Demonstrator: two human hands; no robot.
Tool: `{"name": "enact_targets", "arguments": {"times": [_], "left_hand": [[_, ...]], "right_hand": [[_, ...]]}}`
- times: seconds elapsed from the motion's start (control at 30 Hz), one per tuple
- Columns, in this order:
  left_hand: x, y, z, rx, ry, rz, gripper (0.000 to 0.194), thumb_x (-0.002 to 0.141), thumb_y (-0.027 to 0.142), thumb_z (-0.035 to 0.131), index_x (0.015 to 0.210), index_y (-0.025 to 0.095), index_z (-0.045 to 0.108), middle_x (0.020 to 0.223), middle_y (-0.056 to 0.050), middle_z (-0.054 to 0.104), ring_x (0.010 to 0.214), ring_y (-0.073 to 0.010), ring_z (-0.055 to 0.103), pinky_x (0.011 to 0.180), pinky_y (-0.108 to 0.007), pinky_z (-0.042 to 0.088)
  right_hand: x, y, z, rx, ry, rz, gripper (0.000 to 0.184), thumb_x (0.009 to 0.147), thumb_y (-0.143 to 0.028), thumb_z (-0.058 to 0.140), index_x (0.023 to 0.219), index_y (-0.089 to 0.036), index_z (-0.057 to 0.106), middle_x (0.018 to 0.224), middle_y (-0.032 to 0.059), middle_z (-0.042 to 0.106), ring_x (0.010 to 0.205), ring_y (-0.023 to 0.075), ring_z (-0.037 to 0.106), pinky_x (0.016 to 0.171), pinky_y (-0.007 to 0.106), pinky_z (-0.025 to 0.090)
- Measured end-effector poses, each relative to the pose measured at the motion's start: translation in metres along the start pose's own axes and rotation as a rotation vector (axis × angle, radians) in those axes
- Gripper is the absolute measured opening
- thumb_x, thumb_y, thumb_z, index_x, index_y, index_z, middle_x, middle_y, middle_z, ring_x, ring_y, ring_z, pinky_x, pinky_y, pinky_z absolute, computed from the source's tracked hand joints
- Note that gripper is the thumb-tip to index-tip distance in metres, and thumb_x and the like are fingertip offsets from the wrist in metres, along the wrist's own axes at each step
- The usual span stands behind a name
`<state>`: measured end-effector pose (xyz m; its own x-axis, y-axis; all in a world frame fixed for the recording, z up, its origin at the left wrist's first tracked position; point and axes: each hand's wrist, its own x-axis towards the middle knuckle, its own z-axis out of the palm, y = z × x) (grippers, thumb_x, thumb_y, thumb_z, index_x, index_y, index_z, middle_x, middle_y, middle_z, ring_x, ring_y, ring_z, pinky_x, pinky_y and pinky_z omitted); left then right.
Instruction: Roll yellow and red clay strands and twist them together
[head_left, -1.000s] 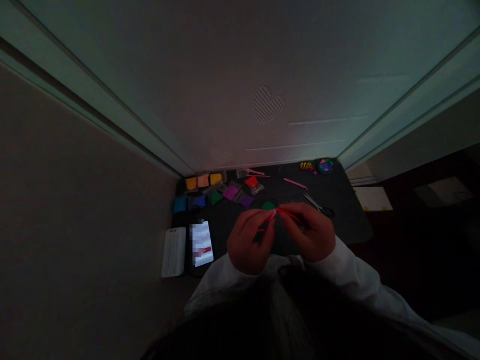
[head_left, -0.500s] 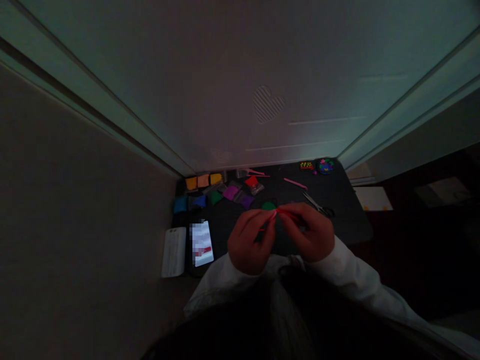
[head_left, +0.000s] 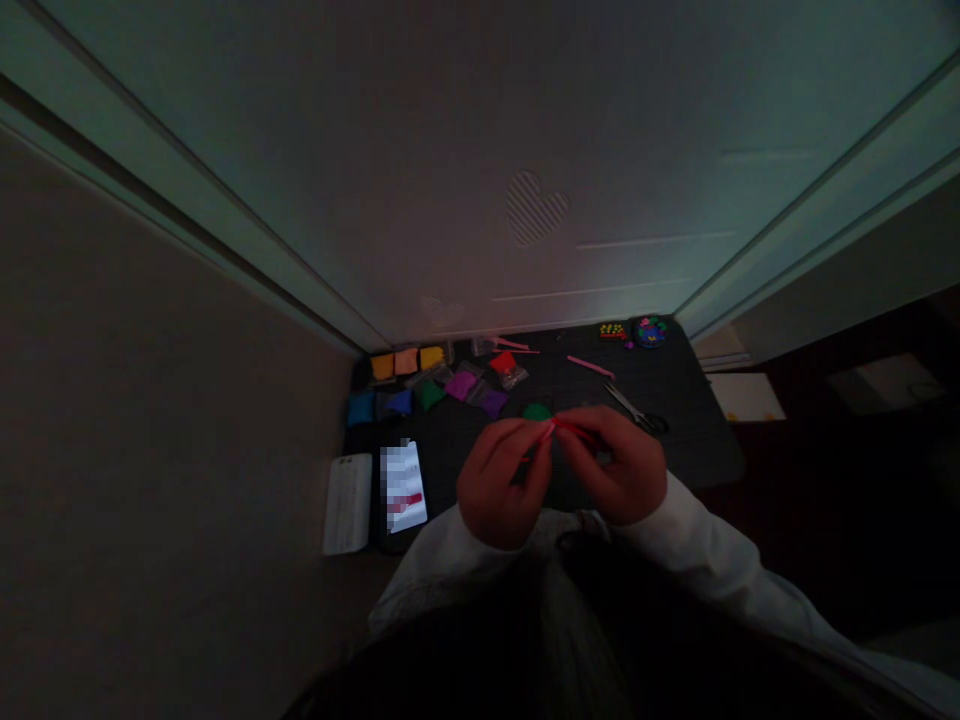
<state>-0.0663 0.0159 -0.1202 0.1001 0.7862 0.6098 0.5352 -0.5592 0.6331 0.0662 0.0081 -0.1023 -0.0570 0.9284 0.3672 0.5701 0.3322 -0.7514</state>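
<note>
Left hand [head_left: 499,485]: your fingertips pinched the thin red strand [head_left: 556,423], material unclear.
Right hand [head_left: 616,467]: you pinched it too, fingertips nearly meeting the left's.
Strand: sat between both hands, above the dark tabletop [head_left: 697,440].
Beyond: round green piece [head_left: 537,411]; black-handled metal scissors [head_left: 636,408] lay farther right.

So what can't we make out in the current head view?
Head view, all of these:
Red material: partly covered by the left hand and right hand; can't tell if it's one piece.
Green round thing: near edge hidden behind the left hand.
Phone: screen partly pixelated, the rest too small to read.
Blue round item: details too small and dim.
</note>
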Motion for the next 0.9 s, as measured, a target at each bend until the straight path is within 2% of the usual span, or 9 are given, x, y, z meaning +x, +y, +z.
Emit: {"name": "enact_targets", "arguments": {"times": [0.37,0.57,0.9], "left_hand": [[-0.0003,-0.0009,-0.0001,-0.002,-0.011,0.025,0.026,0.066,0.008,0.056,0.091,0.018,0.056,0.084,-0.002,0.06,0.079,-0.0107,0.056,0.07,-0.023,0.048],[-0.0011,-0.0012,0.0014,0.036,-0.009,0.011,0.028,0.068,0.011,0.054,0.096,0.017,0.055,0.085,-0.003,0.06,0.078,-0.0114,0.056,0.07,-0.023,0.047],[-0.0031,-0.0053,0.0018,0.073,-0.087,0.034,0.033,0.072,0.014,0.05,0.105,0.019,0.052,0.092,-0.004,0.059,0.083,-0.0121,0.055,0.073,-0.023,0.047]], "right_hand": [[0.0008,0.004,0.0014,-0.017,-0.018,-0.079,0.018,0.073,-0.016,0.049,0.09,-0.02,0.054,0.079,0.0028,0.06,0.074,0.0132,0.055,0.066,0.026,0.045],[0.0018,0.0025,0.0011,-0.013,-0.026,-0.058,0.017,0.074,-0.017,0.048,0.089,-0.02,0.054,0.08,0.0033,0.061,0.073,0.0133,0.055,0.065,0.027,0.046],[0.0005,0.0071,0.0034,-0.026,-0.001,-0.028,0.016,0.073,-0.019,0.049,0.088,-0.021,0.054,0.078,0.0027,0.06,0.069,0.0124,0.056,0.061,0.025,0.046]]}}
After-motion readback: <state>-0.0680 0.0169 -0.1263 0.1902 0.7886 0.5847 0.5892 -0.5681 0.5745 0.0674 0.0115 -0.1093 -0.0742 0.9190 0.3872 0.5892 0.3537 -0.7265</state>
